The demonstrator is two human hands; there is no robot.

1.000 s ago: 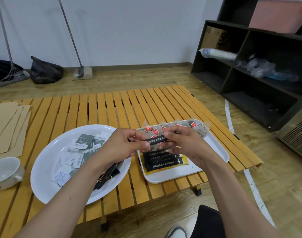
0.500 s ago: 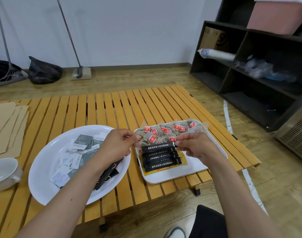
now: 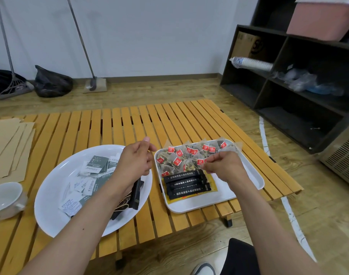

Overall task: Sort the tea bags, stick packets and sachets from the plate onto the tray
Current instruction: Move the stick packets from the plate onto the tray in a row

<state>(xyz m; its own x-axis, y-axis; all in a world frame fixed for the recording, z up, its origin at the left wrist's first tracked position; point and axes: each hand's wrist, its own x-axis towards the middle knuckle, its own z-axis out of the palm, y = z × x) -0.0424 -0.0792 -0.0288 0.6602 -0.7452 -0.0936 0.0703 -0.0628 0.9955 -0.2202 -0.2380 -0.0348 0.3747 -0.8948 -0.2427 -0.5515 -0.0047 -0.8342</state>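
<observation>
A white plate (image 3: pixel 50 197) at the left holds several white and grey-green sachets (image 3: pixel 90 185) and a few black stick packets (image 3: pixel 136 193). To its right, a white tray (image 3: pixel 256 176) carries a row of tea bags with red tags (image 3: pixel 181 155) at the back. In front of them, several black stick packets (image 3: pixel 186 184) lie side by side on a yellow packet (image 3: pixel 213 187). My left hand (image 3: pixel 136 161) hovers over the plate's right rim, fingers loosely curled and empty. My right hand (image 3: pixel 223 165) hangs above the tray, fingers loosely curled, holding nothing.
The slatted wooden table (image 3: pixel 130 126) also bears a white cup (image 3: pixel 5 197) at the front left and brown paper sheets (image 3: pixel 6 143) behind it. A dark shelf unit (image 3: pixel 298 86) stands at the right. The table's front edge lies close to my knee.
Both hands held a black stick packet, lowered it onto the tray's row of sticks, then let go. Now both hands are apart and empty.
</observation>
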